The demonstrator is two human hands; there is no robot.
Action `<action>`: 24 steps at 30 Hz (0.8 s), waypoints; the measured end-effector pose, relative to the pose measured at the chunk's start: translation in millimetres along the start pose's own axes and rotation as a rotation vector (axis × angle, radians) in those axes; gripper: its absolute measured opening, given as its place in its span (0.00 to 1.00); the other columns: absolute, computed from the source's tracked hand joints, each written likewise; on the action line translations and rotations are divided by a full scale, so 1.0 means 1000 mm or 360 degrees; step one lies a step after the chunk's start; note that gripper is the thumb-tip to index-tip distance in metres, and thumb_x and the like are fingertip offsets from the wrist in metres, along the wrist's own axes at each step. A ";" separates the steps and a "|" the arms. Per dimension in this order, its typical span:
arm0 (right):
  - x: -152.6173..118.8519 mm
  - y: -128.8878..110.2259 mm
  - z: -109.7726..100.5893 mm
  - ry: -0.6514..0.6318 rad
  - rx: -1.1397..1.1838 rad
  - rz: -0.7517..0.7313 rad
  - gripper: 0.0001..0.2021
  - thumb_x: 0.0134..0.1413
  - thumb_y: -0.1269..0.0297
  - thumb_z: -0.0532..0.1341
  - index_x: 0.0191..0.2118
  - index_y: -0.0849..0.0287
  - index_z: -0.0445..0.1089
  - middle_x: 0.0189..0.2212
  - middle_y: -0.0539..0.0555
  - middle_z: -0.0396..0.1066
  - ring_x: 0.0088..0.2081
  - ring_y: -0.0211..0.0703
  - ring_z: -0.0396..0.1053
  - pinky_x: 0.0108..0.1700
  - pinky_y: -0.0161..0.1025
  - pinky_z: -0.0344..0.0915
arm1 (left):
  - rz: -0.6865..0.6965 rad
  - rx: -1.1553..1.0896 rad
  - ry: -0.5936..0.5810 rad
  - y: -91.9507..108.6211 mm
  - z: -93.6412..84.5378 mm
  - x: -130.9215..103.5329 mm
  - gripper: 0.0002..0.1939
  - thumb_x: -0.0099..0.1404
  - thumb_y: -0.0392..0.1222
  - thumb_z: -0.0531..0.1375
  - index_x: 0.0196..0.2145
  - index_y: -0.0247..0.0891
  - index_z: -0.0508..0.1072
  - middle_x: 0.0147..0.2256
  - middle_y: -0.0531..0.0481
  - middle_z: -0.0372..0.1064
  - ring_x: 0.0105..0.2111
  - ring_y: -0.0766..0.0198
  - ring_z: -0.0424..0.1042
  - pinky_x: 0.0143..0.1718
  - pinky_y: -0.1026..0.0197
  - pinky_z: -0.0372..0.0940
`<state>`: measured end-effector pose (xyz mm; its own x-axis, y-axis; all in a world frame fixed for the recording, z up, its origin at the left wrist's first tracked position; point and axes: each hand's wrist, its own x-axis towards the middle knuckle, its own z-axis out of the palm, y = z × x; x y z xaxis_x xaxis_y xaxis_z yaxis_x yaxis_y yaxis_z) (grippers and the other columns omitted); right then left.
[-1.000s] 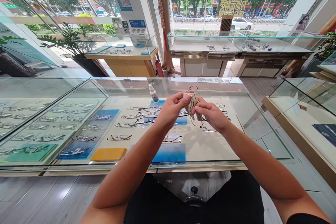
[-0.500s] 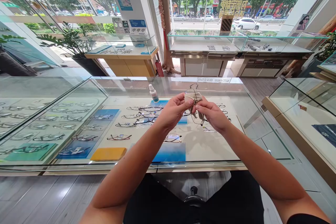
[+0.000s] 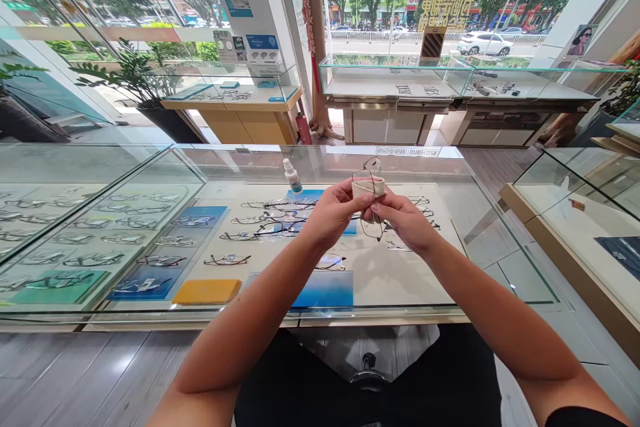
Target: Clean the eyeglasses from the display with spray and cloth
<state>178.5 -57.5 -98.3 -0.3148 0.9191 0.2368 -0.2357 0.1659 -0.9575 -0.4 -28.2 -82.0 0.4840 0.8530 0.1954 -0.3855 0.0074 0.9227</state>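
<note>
Above the glass counter, a pair of thin-framed glasses (image 3: 374,230) is held on end between both hands. A beige cloth (image 3: 369,187) lies folded against its upper lens. My left hand (image 3: 336,210) is closed, thumb and fingers pinching the cloth and the frame. My right hand (image 3: 403,215) is closed at the middle of the frame, its fingertips touching those of my left hand. The lower lens hangs below the fingers. A white spray bottle (image 3: 293,177) stands on the glass to the left of the hands.
Inside the glass counter (image 3: 400,283) lie rows of glasses, blue cards (image 3: 325,290) and a yellow case (image 3: 207,292). Another display case (image 3: 575,260) stands at the right. Further cases, a potted plant (image 3: 135,83) and windows are beyond.
The cloth has shifted from hanging around the middle of the frame to a fold over the upper lens. The lower lens shows more now. Both hands have barely moved.
</note>
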 end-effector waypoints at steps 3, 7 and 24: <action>0.000 0.000 0.000 0.0031 0.0004 -0.0004 0.20 0.56 0.39 0.75 0.32 0.52 0.84 0.37 0.55 0.71 0.42 0.48 0.67 0.47 0.47 0.69 | 0.0014 -0.0022 0.0002 -0.002 0.001 -0.001 0.22 0.60 0.53 0.80 0.45 0.39 0.85 0.31 0.51 0.74 0.29 0.66 0.67 0.36 0.59 0.64; 0.001 -0.002 -0.003 0.0092 -0.0025 0.0010 0.20 0.58 0.40 0.74 0.32 0.54 0.83 0.34 0.53 0.72 0.35 0.44 0.63 0.42 0.45 0.63 | 0.0053 0.0011 -0.0044 -0.002 0.003 -0.002 0.21 0.66 0.60 0.75 0.38 0.39 0.83 0.30 0.50 0.72 0.32 0.62 0.68 0.39 0.56 0.66; 0.000 -0.002 -0.004 0.0043 -0.0487 -0.0192 0.19 0.64 0.40 0.70 0.36 0.50 0.86 0.49 0.57 0.75 0.61 0.58 0.66 0.70 0.56 0.59 | 0.0122 0.0089 0.0190 0.000 0.007 -0.003 0.30 0.57 0.60 0.81 0.33 0.41 0.66 0.24 0.57 0.70 0.22 0.68 0.68 0.25 0.64 0.65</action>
<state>182.9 -55.9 -97.5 -0.2759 0.8948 0.3510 0.0188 0.3702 -0.9288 3.7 -34.4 -79.8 0.3567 0.9059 0.2282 -0.3718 -0.0865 0.9243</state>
